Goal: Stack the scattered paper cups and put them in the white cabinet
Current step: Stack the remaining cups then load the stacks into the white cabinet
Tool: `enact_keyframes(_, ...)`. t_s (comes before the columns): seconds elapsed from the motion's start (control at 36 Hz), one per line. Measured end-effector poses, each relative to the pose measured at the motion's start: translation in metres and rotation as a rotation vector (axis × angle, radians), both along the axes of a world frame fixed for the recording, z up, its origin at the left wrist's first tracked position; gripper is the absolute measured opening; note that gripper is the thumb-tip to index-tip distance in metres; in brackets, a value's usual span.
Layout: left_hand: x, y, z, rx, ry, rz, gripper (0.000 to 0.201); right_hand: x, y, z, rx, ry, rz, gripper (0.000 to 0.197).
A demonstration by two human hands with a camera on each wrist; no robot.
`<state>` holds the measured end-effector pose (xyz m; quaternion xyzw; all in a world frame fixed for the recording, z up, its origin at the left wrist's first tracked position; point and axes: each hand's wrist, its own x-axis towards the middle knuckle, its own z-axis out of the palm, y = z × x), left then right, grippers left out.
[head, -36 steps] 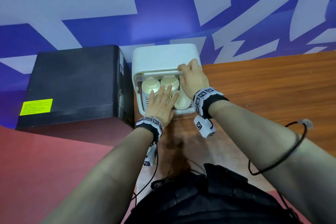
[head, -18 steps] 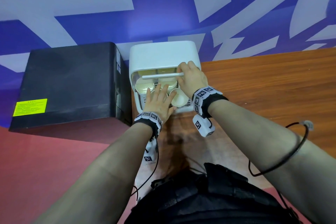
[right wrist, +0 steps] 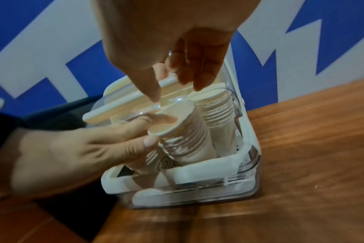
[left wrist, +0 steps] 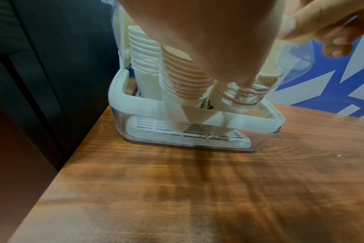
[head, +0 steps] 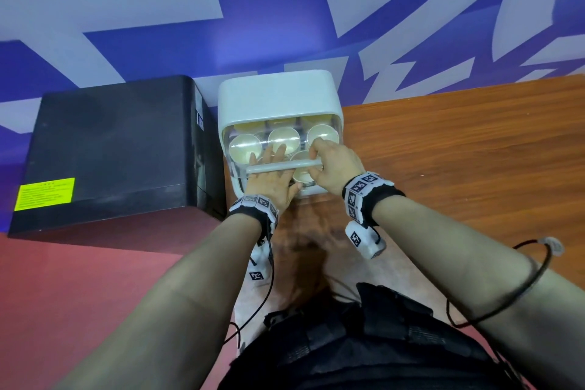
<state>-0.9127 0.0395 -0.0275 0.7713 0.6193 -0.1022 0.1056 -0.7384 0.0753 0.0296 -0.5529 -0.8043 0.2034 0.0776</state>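
The white cabinet stands at the table's back left corner, with several stacks of paper cups upright inside. Its clear door is partly lowered over them. My right hand pinches the right end of the white door handle, thumb and fingers around the bar. My left hand reaches under the handle with straight fingers. It presses on the front cup stack, which leans out over the cabinet's front rim. The left palm hides the tops of the stacks in the left wrist view.
A large black box stands close against the cabinet's left side. The wooden table stretches to the right and toward me. A blue and white wall is right behind the cabinet. Red floor lies below the table's left edge.
The door handle has swung down from the cabinet's top front edge to over the cups, with my right hand on it. My left hand has stayed against the cups.
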Motion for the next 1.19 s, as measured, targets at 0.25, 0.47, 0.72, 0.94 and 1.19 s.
enact_keyframes(0.25,-0.003,-0.007,-0.006,0.083,-0.023,-0.001,0.066,0.01,-0.005,0.001,-0.3,0.292,-0.607,0.062)
enact_keyframes(0.47,-0.01,-0.018,-0.006,0.094,-0.073,-0.008,0.068,0.007,-0.011,0.008,-0.966,0.726,-0.845,0.066)
enact_keyframes(0.72,-0.015,-0.034,0.011,0.084,-0.115,-0.088,0.071,-0.003,-0.004,0.012,-0.991,0.864,-0.869,0.051)
enact_keyframes(0.94,-0.029,-0.065,0.01,0.328,-0.44,0.137,0.023,-0.005,-0.003,0.012,-0.966,0.842,-0.873,0.042)
enact_keyframes(1.19,-0.019,-0.047,0.029,-0.422,-1.661,1.483,0.047,-0.002,-0.004,-0.002,-0.984,0.822,-0.871,0.032)
